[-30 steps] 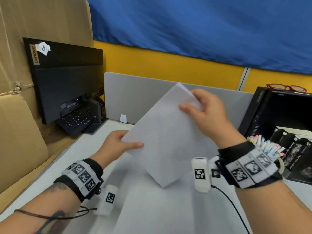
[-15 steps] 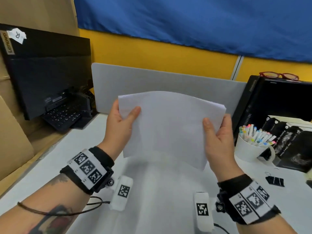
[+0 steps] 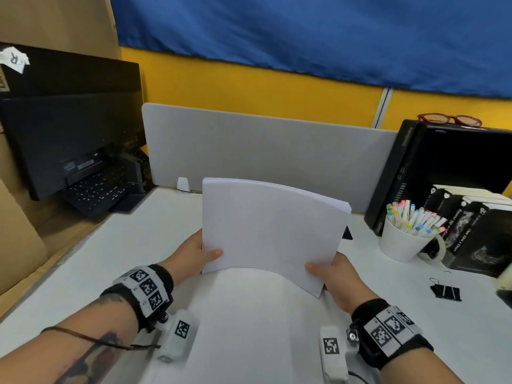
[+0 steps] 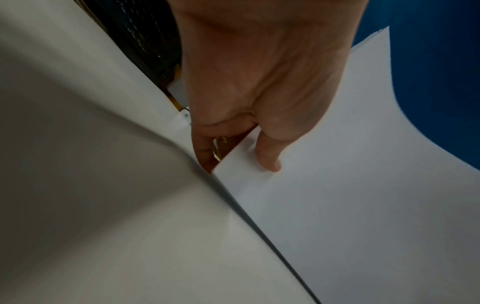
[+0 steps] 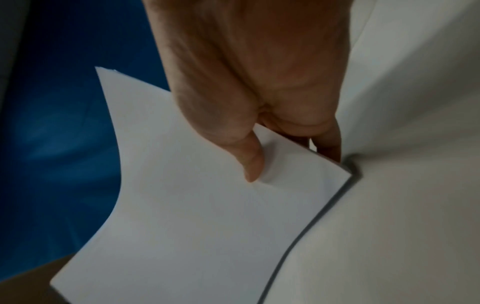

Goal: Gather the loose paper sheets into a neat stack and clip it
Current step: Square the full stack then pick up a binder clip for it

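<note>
A stack of white paper sheets [image 3: 273,231] stands upright on its lower edge on the white desk [image 3: 116,261], bowed toward me. My left hand [image 3: 198,254] pinches its lower left corner, thumb in front and fingers behind. My right hand [image 3: 332,275] pinches the lower right corner the same way. The left wrist view shows the thumb of my left hand [image 4: 267,156] pressed on the paper sheets [image 4: 363,185]. The right wrist view shows my right hand [image 5: 252,162] with its thumb on the paper sheets [image 5: 197,216]. A black binder clip [image 3: 445,291] lies on the desk at the right.
A white mug of markers [image 3: 404,239] and black boxes [image 3: 482,236] stand at the right. A monitor [image 3: 69,128] and keyboard [image 3: 94,189] sit at the left. A grey divider panel [image 3: 263,145] closes the back. Another dark clip [image 3: 347,234] peeks out behind the stack.
The stack has come down from mid-air to stand on the desk. Both hands slid from its sides to its lower corners.
</note>
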A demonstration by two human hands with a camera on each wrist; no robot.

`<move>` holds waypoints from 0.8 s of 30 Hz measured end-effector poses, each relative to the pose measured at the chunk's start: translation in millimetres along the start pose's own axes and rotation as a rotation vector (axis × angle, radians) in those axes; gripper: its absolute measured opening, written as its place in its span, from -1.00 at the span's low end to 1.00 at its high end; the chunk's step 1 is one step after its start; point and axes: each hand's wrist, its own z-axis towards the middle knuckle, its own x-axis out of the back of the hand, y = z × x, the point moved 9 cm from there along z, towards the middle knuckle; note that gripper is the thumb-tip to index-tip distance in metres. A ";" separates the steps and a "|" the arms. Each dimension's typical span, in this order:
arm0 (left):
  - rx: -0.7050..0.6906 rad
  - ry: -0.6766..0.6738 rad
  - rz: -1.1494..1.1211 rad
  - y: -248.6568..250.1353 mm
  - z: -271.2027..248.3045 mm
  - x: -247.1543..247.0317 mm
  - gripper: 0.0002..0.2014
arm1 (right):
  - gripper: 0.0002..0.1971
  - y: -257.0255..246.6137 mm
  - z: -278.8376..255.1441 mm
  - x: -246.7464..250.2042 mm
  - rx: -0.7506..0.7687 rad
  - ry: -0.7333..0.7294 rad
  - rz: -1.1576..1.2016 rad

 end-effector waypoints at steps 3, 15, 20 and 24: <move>-0.039 0.019 -0.005 8.9 -5.2 -1.4 -0.50 | -0.70 -5.5 1.7 3.3 0.028 0.037 -0.022; -0.404 -0.087 -0.186 139.7 -19.4 17.0 -0.52 | -0.27 -85.8 -16.1 5.9 0.422 0.038 0.104; -0.369 -0.161 -0.362 132.2 -12.2 10.2 -0.79 | -0.32 -120.9 -28.6 4.8 0.618 0.030 0.055; -0.356 -0.204 -0.370 125.3 -12.3 7.2 -0.72 | -0.67 -122.5 -30.2 10.7 0.673 0.171 -0.052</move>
